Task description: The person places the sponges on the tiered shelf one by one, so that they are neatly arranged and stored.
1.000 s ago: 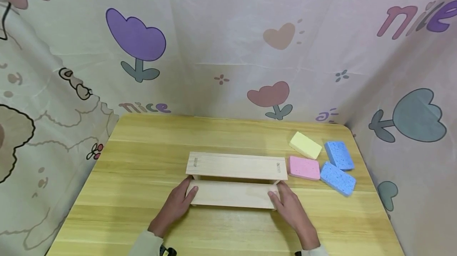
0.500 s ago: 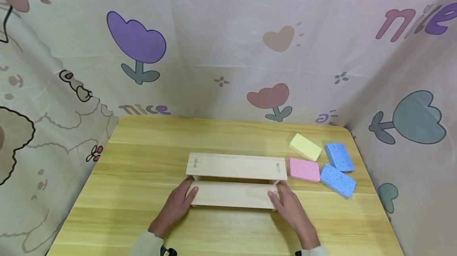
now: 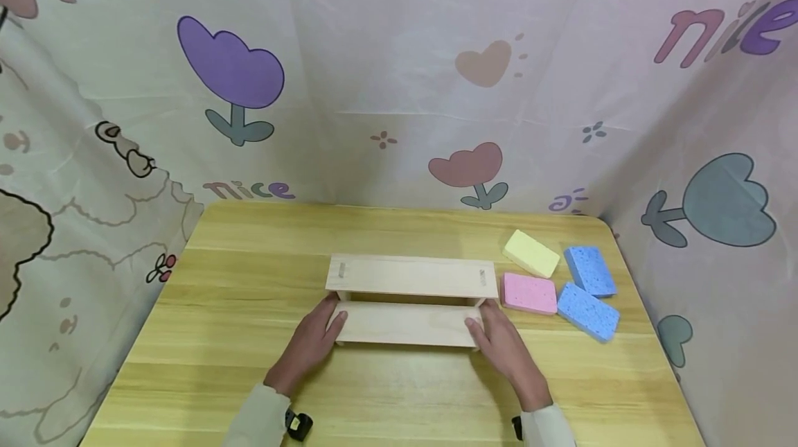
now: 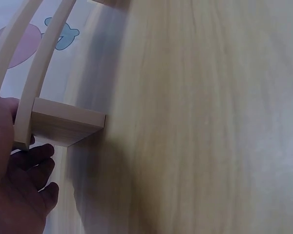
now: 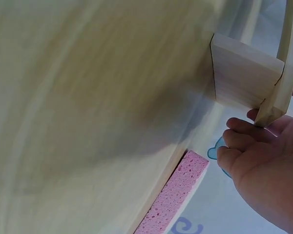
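A small two-tier shelf of pale bare wood stands on the table, its back tier higher than its front one. At its left end my left hand grips the front board, thumb on top and fingers below the edge. My right hand holds the opposite end in the same way. In the left wrist view, the fingers curl beneath the board beside a wooden leg. The right wrist view shows the other leg on the table, with the right fingers just under the board's corner.
Right of the shelf lie a pink sponge, a yellow sponge and two blue sponges, the pink one close to the shelf's right end. Printed cloth hangs behind the wooden table and along both sides.
Both hands have moved the shelf a short way toward the back of the table, keeping their grip at its ends. The sponges have stayed where they were.
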The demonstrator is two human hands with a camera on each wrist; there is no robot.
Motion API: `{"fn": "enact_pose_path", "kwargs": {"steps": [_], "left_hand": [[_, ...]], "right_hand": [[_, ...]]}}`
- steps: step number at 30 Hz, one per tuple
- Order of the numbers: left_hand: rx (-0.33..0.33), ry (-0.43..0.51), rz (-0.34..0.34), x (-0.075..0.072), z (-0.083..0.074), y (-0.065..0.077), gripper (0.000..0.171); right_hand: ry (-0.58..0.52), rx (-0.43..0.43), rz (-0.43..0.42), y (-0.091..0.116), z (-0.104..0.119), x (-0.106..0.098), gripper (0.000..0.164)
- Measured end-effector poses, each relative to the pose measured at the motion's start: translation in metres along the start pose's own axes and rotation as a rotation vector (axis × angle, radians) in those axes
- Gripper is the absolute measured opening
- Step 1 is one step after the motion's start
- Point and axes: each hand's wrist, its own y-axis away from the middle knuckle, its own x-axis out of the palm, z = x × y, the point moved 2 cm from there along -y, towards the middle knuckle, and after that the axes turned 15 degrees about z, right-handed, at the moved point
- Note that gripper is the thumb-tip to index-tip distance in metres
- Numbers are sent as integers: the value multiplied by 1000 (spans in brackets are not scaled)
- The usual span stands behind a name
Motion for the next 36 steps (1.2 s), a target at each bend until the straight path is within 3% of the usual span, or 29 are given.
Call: {"fn": "enact_pose_path", "kwargs": {"steps": [13,22,29,36], "left_hand": [[18,6,14,-6,1,-19,54],[33,-37,10,-12,1,-34,53],[29,-34,27,-16,3,-48,54],[16,-25,48,-22,8,-55,55]], "right_hand": [[-13,-2,39,-15,-4,-9,54],[-3,3,57,-30,-7,-16,57],[38,-8,70,-43,-10,-22,42],[7,2,97,-56,-11,-22,55]]}}
